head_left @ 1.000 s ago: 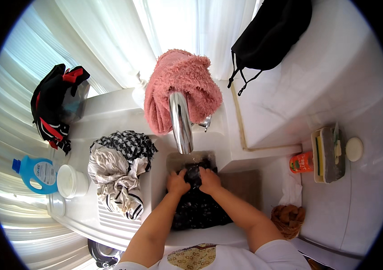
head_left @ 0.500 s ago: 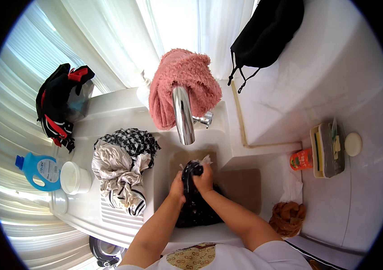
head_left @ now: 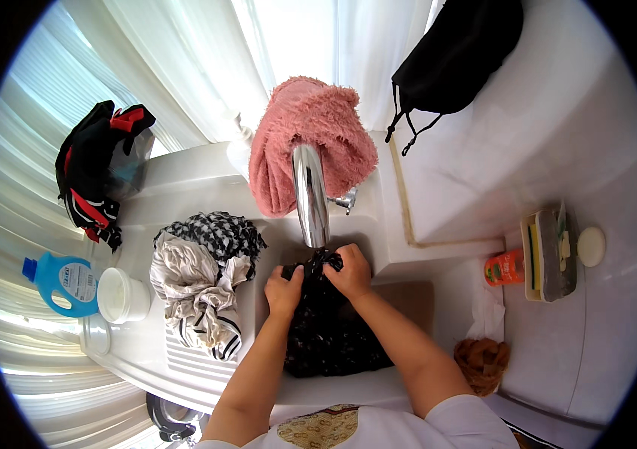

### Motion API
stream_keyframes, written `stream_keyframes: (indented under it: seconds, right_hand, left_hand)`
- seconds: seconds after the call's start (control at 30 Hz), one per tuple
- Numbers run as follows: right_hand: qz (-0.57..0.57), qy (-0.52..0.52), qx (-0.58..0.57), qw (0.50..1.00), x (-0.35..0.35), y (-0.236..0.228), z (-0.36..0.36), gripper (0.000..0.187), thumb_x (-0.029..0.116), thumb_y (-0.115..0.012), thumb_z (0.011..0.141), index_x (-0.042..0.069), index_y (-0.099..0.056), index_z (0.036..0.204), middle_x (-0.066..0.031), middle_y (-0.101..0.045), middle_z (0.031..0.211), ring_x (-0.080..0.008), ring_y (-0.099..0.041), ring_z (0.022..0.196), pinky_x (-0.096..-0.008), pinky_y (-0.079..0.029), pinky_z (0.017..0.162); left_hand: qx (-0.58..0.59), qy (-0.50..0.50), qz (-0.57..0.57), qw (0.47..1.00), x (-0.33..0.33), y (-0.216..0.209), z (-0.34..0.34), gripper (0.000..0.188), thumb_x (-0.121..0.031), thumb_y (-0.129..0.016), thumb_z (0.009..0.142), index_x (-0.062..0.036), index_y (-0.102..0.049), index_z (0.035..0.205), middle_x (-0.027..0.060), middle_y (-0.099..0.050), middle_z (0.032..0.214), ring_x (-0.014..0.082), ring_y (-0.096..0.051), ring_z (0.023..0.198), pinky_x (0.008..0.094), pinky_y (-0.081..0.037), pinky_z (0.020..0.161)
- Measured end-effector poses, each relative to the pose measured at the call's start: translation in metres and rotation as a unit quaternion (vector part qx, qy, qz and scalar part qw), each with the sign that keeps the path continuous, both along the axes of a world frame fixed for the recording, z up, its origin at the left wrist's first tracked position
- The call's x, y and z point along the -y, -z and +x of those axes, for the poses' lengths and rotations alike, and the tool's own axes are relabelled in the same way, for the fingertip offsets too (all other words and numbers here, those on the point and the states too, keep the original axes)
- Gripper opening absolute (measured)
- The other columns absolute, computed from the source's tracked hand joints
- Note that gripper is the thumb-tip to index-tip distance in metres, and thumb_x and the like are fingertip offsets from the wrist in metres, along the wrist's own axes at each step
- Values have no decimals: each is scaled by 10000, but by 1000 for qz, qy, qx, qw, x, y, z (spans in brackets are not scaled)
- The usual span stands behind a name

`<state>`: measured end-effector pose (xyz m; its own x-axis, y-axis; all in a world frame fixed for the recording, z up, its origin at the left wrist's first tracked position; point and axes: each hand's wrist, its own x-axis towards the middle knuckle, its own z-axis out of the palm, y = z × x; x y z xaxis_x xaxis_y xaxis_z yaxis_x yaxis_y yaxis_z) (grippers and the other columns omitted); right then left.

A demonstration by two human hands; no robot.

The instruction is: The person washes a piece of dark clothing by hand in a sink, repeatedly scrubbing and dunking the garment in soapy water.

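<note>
A black cloth garment with small light specks (head_left: 333, 340) hangs down into the sink (head_left: 416, 310) from both my hands. My left hand (head_left: 284, 290) grips its upper left edge, thumb up. Closed on the upper right part, my right hand (head_left: 350, 271) is just below the spout of the chrome faucet (head_left: 311, 202). The cloth is bunched between the two hands and spreads wide below them toward my body. Its lower end lies near the sink's front wall.
A pink fluffy towel (head_left: 311, 120) drapes over the faucet's base. On the left ledge are crumpled white and checked clothes (head_left: 199, 277), a white tub (head_left: 122, 295) and a blue detergent bottle (head_left: 68, 284). At right sit an orange container (head_left: 504, 268), a sponge holder (head_left: 550, 254) and brown cloth (head_left: 483, 365).
My hands have moved apart and up toward the faucet. The black garment, gathered into a bunch before, is now spread wider below them.
</note>
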<state>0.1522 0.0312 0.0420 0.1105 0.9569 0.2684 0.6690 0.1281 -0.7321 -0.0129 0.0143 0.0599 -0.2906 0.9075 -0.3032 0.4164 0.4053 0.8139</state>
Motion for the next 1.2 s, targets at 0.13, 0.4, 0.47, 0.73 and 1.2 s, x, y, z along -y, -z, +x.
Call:
stream_keyframes:
  seconds: [0.13,0.4,0.47,0.73,1.2]
  right_hand:
    - [-64,-108,172,977,25,14,-1,656,295,-723,678,129,-450,1252,-119,-410,1310,-376,-401,1185,-413,-427,917]
    - [-331,-253,226,881,38,54,6,763,344,-670,751,188,-297,1398,-159,-243,1465,-417,-266,1311,-450,-320,1049]
    - [-323,-216,222,894,35,77,7,692,293,-681,731,168,-380,1341,-183,-331,1400,-400,-319,1280,-450,-342,1025]
    - [-199,3,-148,969,54,47,-45,429,118,-660,586,79,-626,1012,-182,-575,966,-372,-564,900,-413,-469,791]
    - [29,-49,-158,986,69,-21,-47,277,150,-702,638,44,-482,768,-179,-592,1008,-341,-583,888,-375,-475,760]
  left_hand:
    - [-309,186,127,924,12,27,10,411,-177,-634,761,-145,-566,1165,179,-482,1242,400,-499,1053,460,-446,846]
    - [-438,359,-4,824,17,91,8,476,-187,-573,792,-172,-518,1264,140,-467,1290,388,-374,1238,494,-290,1037]
    - [-349,369,-61,859,-4,81,4,487,-194,-608,773,-161,-532,1252,162,-505,1236,371,-433,1188,455,-343,1005]
    - [415,-144,-95,893,15,64,16,410,-440,-650,809,-93,-597,1020,96,-627,1008,280,-586,965,410,-460,869]
    - [589,-150,-177,774,28,-9,16,377,-447,-512,898,-94,-644,877,75,-665,851,215,-642,752,365,-536,706]
